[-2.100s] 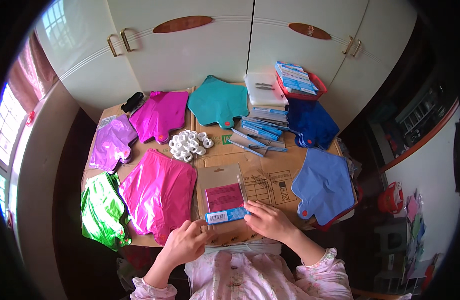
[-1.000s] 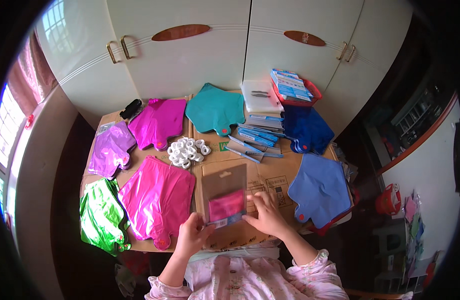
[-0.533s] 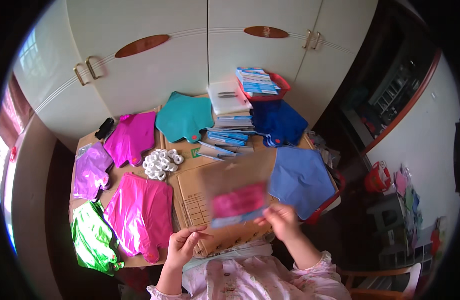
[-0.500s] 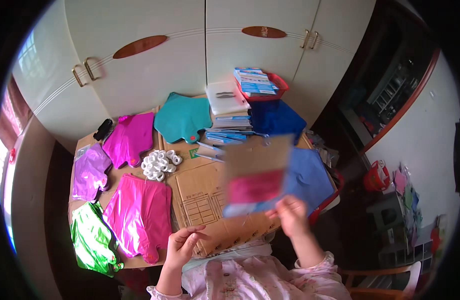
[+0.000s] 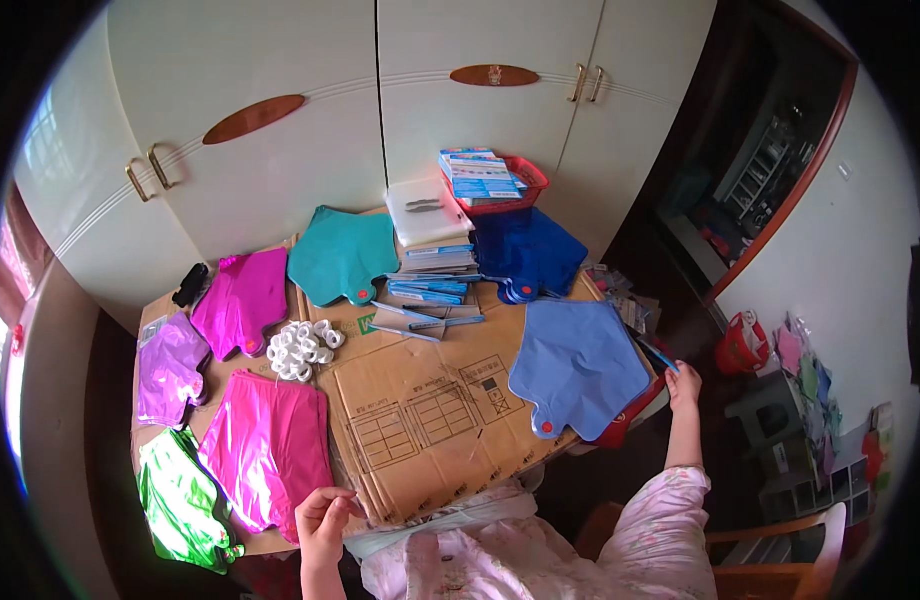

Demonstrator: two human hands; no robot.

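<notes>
At the table's right edge my right hand (image 5: 685,385) grips a flat card packet (image 5: 659,356), seen nearly edge-on with a blue strip along it. Its face is turned out of sight. My left hand (image 5: 325,517) is by the near edge of the cardboard (image 5: 450,465), thumb and fingertips pinched together. Whatever they hold, if anything, is too small to make out. Nearest that hand lies a pile of shiny pink foil balloons (image 5: 270,450). Beside my right hand lies a pile of matte blue foil balloons (image 5: 580,365).
Teal balloons (image 5: 342,255), dark blue balloons (image 5: 530,250), magenta, lilac and green (image 5: 183,500) piles ring the cardboard. White ribbon rolls (image 5: 302,348) lie left of centre. Stacked card packets (image 5: 430,285) stand at the back, near a red basket (image 5: 535,187) and clear sleeves (image 5: 420,210).
My right hand has carried the card packet rightward from over the cardboard to the table's right edge, turning it edge-on. My left hand has drawn slightly left and down. The view has shifted.
</notes>
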